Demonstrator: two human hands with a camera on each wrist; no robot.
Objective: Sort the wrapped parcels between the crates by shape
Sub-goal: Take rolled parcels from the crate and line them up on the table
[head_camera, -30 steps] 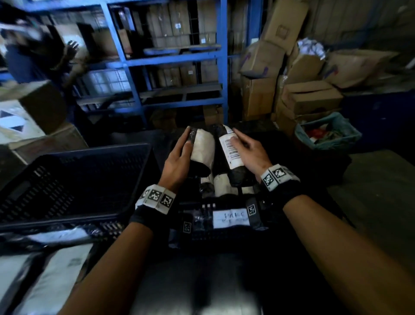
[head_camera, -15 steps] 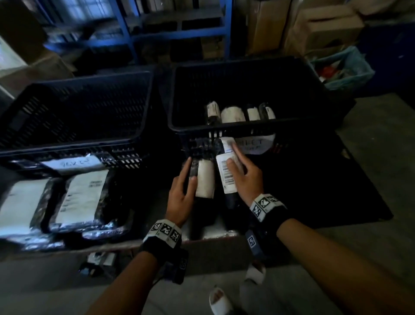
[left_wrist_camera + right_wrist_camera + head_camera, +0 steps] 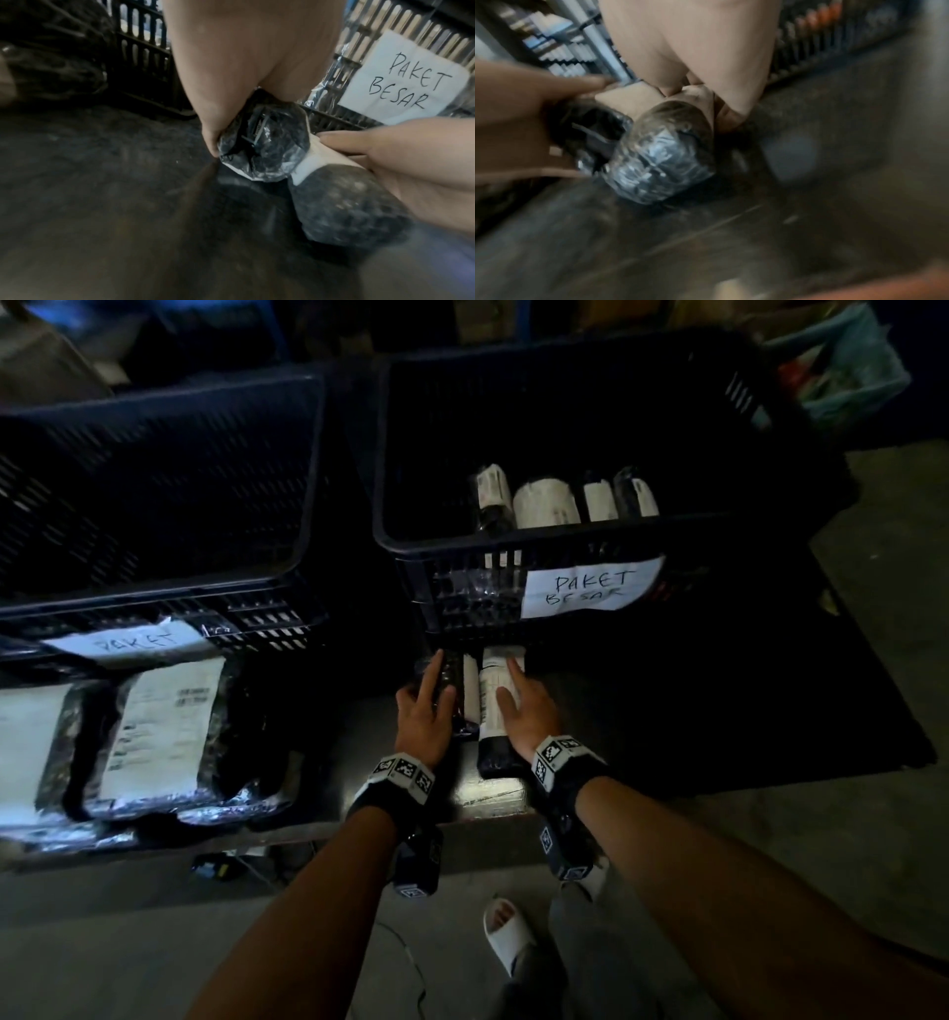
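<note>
A: Both hands have dropped since a second ago, when they held the two rolls up over the right crate; now the rolls are down in front of it, on the tabletop (image 3: 493,796).

B: And the head view has tipped down too; the shelving is out of sight, both crates fill the top of the picture.

A: Left hand (image 3: 425,711) lies over the left roll parcel (image 3: 452,695); in the left wrist view its fingers (image 3: 210,140) curl down round the far side of that black-wrapped roll (image 3: 262,142); a clear hold.

B: Right hand (image 3: 524,711) sits on the right roll parcel (image 3: 490,706), the one with the white label; fingers laid along the top, thumb side wrapping it; the right wrist view is blurred, but the hand (image 3: 693,60) curls over the parcel end (image 3: 664,162).

A: The two rolls lie side by side, touching, just in front of the right crate (image 3: 513,546); its paper sign (image 3: 590,588) reads PAKET BESAR.

B: Inside that crate, four roll parcels (image 3: 544,503) lie in a row by the near wall.

A: Left crate (image 3: 154,593) carries a sign reading PAKET (image 3: 128,642); flat parcels (image 3: 159,726) lie in front of it on the tabletop, well apart from the hands.
</note>
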